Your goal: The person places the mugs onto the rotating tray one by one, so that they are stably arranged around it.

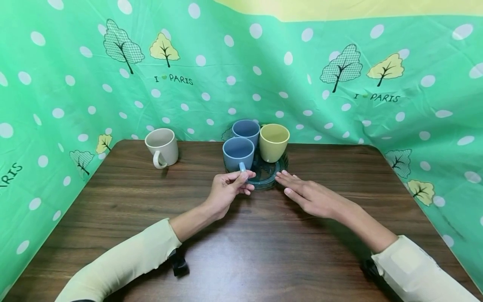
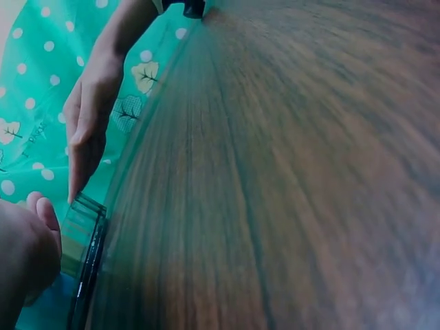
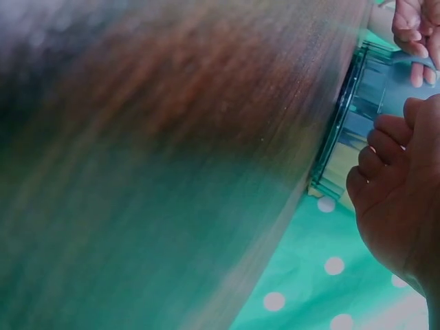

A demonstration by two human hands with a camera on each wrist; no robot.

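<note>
My left hand (image 1: 225,191) pinches the handle of the front blue mug (image 1: 238,156), which stands at the left of a round bluish glass tray (image 1: 264,181). My right hand (image 1: 313,197) has its fingers extended, with the fingertips at the tray's right front rim. Behind the front mug is a second blue mug (image 1: 246,129), partly hidden. A yellow mug (image 1: 274,142) stands on the tray at the back right. In the right wrist view the glass tray (image 3: 344,117) shows its thick side, with my right hand (image 3: 395,179) beside it.
A white mug (image 1: 162,147) stands by itself at the back left of the dark wooden table (image 1: 234,260), its handle toward me. A green dotted cloth (image 1: 241,63) hangs right behind the table's back edge and down both sides.
</note>
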